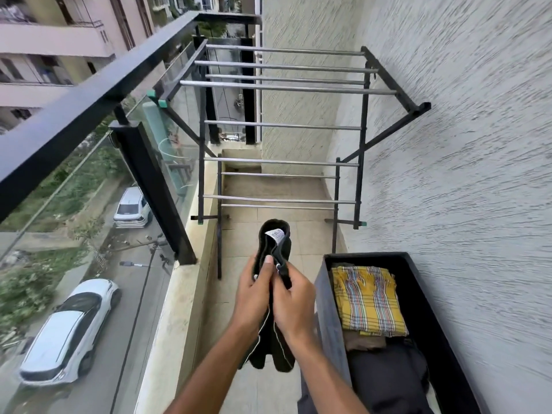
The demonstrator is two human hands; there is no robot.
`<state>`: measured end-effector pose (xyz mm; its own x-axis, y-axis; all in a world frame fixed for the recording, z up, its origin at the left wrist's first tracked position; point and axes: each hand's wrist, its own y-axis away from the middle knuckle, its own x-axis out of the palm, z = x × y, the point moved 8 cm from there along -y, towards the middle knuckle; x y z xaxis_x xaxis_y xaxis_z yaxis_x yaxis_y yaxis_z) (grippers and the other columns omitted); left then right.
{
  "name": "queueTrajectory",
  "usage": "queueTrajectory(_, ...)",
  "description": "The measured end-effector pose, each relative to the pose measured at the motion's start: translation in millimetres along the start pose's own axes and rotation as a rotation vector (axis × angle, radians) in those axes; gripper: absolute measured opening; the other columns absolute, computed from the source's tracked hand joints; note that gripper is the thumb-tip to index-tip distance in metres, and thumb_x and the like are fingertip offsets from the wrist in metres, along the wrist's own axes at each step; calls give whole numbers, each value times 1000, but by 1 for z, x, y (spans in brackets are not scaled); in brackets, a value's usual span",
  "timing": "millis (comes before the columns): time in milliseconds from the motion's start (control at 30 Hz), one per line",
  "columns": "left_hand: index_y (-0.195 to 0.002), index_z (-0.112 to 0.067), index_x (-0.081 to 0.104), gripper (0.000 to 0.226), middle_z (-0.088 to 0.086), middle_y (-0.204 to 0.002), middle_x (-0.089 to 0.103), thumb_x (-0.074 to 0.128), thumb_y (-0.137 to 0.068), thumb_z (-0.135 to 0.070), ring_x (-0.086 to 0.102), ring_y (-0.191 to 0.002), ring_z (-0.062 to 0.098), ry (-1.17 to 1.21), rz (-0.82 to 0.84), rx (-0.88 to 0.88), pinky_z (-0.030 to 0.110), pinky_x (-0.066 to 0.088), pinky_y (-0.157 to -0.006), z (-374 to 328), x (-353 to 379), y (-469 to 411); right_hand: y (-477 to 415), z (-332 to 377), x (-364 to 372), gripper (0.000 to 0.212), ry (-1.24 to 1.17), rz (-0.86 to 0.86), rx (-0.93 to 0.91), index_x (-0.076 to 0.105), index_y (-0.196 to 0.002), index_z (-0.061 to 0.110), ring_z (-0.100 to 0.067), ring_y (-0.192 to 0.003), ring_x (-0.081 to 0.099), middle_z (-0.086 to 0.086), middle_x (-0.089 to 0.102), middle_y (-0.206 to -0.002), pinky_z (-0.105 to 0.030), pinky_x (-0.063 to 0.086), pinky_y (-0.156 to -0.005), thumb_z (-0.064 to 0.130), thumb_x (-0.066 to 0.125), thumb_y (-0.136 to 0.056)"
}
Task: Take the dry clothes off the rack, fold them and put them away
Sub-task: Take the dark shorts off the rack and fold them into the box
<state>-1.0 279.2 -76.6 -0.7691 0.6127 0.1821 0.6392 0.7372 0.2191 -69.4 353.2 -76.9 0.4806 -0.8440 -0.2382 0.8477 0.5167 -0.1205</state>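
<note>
Gripping 1 small black fabric garment (273, 294) at lower centre, left hand (254, 297) and right hand (294, 297) pinch it, long axis vertical; dark rectangular storage box (442, 318) lies right, nearer right hand.

Head view, steeply downward, near hands, balcony.

1. This is a narrow upper-floor balcony of a home, with a pale tiled floor (263, 297) under the fingers (268, 261).
2. Left of the fingers runs a black metal railing with glass panels (98, 94); through the glass, far below, white cars (71, 330) stand on a street.
3. Beyond the fingers stands a black-framed folding drying rack with grey metal rods (283, 88), its rods bare.
4. Right of the fingers, a dark rectangular fabric box (330, 321) holds folded laundry beside a rough grey plastered wall (463, 174).
5. Apartment buildings (53, 40) rise far to the upper left.
</note>
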Motion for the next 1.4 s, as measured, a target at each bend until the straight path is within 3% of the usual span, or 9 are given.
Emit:
queueTrajectory(167,-147,-23,47,57,1,-144,55,38,-102,-57,48,-136,14,215,161,-164,39,28,-119,7,-9,0,12,-1,30,27,-174,134,32,69,-126,26,-9,-109,68,8,74,-112,-41,55,-95,28,57,-101)
queueTrajectory(300,-140,-14,52,48,4,-134,63,28,-107,-38,58,-126,12,321,208,-146,27,45,-106,-4,-24,-6,10,6,51,47,-128,299,-21,56,-139,26,-8,-122,61,13,68,-125,-32,49,-102,39,64,-95)
queueTrajectory(467,-133,-34,49,41,7,-127,66,48,-96,-16,65,-113,19,384,239,-180,27,55,-88,-9,-47,-24,-20,0,53,36,127,284,-31,64,-126,27,1,-102,66,17,72,-106,-29,57,-89,15,67,-92)
queueTrajectory(567,-135,-41,40,62,5,-127,59,60,-87,-8,62,-113,19,-32,88,-31,37,52,-95,-14,-84,-50,-33,-1,52,30,72,340,-5,68,-115,26,-5,-97,67,15,72,-99,-22,54,-82,6,66,-92)
queueTrajectory(633,-119,-42,52,51,-3,-130,49,59,-74,-19,51,-122,15,-457,94,153,44,43,-106,-26,-100,-67,-37,-2,49,30,20,360,18,68,-112,23,-10,-98,67,9,72,-99,-23,54,-83,1,65,-92)
queueTrajectory(833,-111,-39,66,45,-2,-148,33,54,-71,-23,23,-142,24,-1540,488,366,44,29,-109,-23,-105,-110,-45,-13,43,29,-49,445,66,70,-104,8,-12,-94,64,-5,72,-96,-20,48,-86,-13,61,-88)
queueTrajectory(1067,-100,-22,65,28,1,-109,49,61,-73,-19,50,-99,22,-1742,969,204,32,41,-76,45,-67,-86,-39,-39,36,27,23,489,178,70,-95,5,-6,-85,62,2,69,-84,-16,47,-79,-18,60,-84)
queueTrajectory(1233,-122,-32,56,43,3,-112,47,64,-80,-34,53,-83,20,-1914,991,239,32,43,-64,73,-70,-82,-29,-76,21,34,338,594,235,68,-91,22,-1,-84,61,11,67,-84,-22,47,-76,-10,61,-83)
queueTrajectory(1400,-117,-25,60,41,3,-106,53,63,-80,-42,60,-84,22,-2005,879,305,33,43,-62,63,-66,-92,-21,-91,14,27,493,582,233,59,-100,28,-6,-95,62,7,66,-98,-25,49,-77,4,62,-90)
